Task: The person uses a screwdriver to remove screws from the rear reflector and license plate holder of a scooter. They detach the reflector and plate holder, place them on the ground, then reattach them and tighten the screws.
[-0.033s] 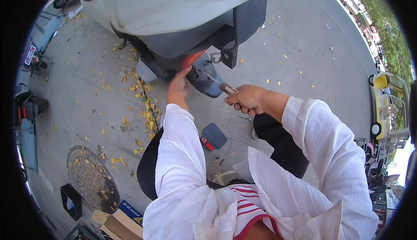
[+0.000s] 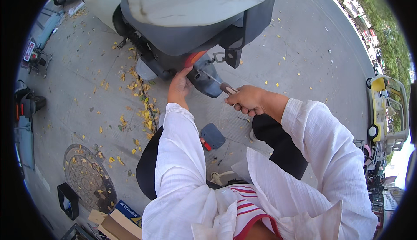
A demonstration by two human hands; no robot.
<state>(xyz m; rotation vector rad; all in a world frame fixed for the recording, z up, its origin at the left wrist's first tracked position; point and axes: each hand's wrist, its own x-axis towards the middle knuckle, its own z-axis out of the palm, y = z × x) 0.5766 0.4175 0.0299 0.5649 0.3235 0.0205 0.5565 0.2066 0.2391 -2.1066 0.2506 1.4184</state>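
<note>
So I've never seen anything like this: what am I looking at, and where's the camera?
No robot here, just a person's bare hands. The camera sits on their head, looking down; its very wide lens bends straight edges.

The left hand is at the lower end of a red-orange light on a scooter-like vehicle. The right hand holds a screwdriver, its thin shaft pointing at the dark mudguard; I can't tell whether the tip touches.

On the pavement lie yellow leaves and a grey plate with a red part.
</note>
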